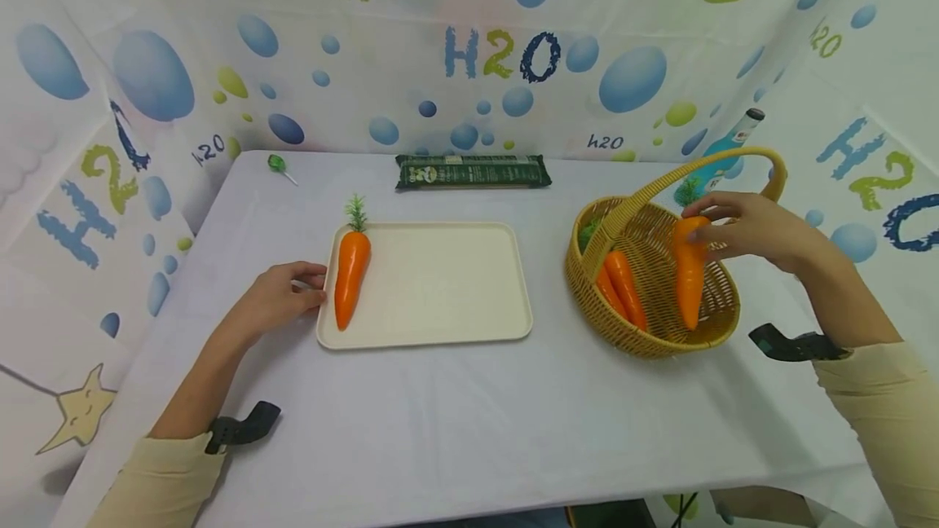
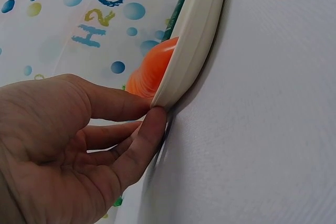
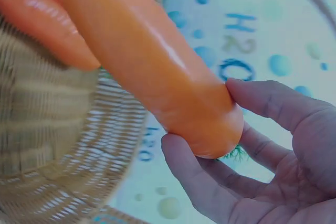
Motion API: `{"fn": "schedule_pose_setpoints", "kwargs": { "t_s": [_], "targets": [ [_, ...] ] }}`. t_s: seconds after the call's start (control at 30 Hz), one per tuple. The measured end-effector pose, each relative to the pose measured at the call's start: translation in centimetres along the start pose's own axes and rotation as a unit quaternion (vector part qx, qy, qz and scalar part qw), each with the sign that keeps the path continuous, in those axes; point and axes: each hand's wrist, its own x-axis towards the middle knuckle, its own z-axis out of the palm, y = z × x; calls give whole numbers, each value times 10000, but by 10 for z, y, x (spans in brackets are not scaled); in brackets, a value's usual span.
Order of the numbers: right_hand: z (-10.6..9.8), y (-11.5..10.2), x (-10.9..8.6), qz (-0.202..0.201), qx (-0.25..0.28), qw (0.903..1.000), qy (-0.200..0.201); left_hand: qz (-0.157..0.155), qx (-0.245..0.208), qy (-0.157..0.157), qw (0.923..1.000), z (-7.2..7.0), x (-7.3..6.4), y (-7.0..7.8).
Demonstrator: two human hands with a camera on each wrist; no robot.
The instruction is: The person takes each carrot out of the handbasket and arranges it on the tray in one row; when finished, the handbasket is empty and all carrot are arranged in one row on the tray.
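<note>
My right hand (image 1: 756,228) grips an orange carrot (image 1: 689,275) near its thick leafy end, over the right side of a wicker basket (image 1: 587,300). In the right wrist view, thumb and fingers pinch the held carrot (image 3: 152,61) from both sides, its green tuft mostly hidden behind. Two more carrots (image 1: 625,288) lie in the basket's left side. My left hand (image 1: 282,300) pinches the left rim of a cream tray (image 1: 440,283), the rim (image 2: 184,61) caught between thumb and finger in the left wrist view. Along that tray's left side lies a carrot (image 1: 353,275), leaves pointing away from me.
A dark green packet (image 1: 473,173) lies at the table's back edge behind the tray. At the back left is a small green-headed lollipop (image 1: 279,165). The basket's arched handle (image 1: 660,182) rises beside my right hand. Printed cloth walls enclose the white table.
</note>
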Motion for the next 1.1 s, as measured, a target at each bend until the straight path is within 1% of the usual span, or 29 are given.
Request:
{"fn": "schedule_pose_setpoints", "kwargs": {
  "t_s": [0.07, 0.2, 0.37, 0.5, 0.6, 0.73, 0.87, 1.0, 1.1],
  "targets": [
    [-2, -5, -12, -93, -137, 9997, 163, 1, -6, -11, 10000, 0, 1, -1],
    [-3, -12, -34, -303, -222, 9980, 509, -20, -13, -39, 10000, 0, 0, -1],
    [1, -25, -62, -635, -321, 9938, 853, -10, -45, -65, 10000, 0, 3, -3],
    [11, -43, -79, -1133, -175, 9899, 830, -36, -72, -58, 10000, 0, 5, -6],
    [20, -64, -83, -1492, -104, 9862, 710, -66, -67, -53, 9999, -1, 6, -8],
    [32, -98, -77, -1774, -108, 9824, 578, -79, -99, -42, 9999, -2, 5, -6],
    [49, -133, -58, -2082, 38, 9772, 414, -90, -156, -44, 9998, -3, 3, -3],
    [79, -163, -30, -2267, 418, 9730, 111, -81, -153, -36, 9998, -3, 3, -4],
    [110, -182, -8, -2210, 852, 9712, -272, -67, -164, -32, 9998, -1, 3, -6]
  ]
}}
